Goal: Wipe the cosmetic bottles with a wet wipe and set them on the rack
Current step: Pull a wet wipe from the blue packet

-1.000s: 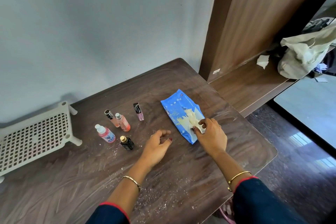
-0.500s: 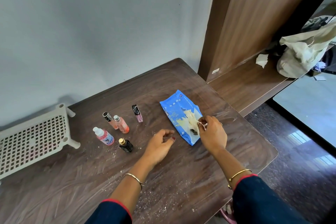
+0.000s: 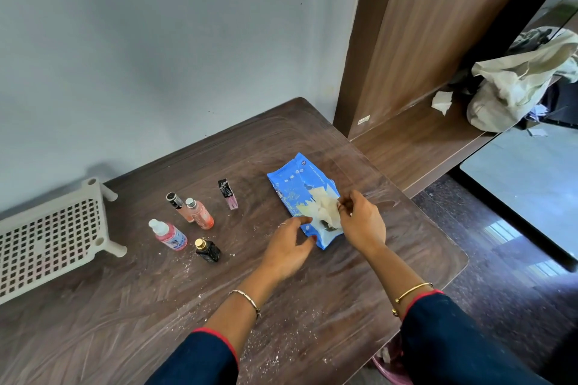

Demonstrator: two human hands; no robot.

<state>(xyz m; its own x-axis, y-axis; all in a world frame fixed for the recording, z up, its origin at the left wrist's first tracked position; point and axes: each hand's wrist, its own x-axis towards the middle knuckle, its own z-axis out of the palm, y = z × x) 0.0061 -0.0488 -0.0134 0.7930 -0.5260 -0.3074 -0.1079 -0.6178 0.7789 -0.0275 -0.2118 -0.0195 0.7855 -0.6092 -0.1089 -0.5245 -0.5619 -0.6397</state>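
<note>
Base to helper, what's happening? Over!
Right hand pinching wipe out of blue pack. Left hand open at pack edge. Bottles on table, none on rack. Nothing blocking.

Five bottles (image 3: pixel 200 215), one wipe pack (image 3: pixel 295 186), one rack (image 3: pixel 47 237)

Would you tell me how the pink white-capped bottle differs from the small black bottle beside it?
The pink bottle has a white cap, the black bottle a gold one. The pink bottle bears a blue label; the black bottle looks dark all over. The pink bottle is longer than the black bottle. Both sit on the table, off the rack.
</note>
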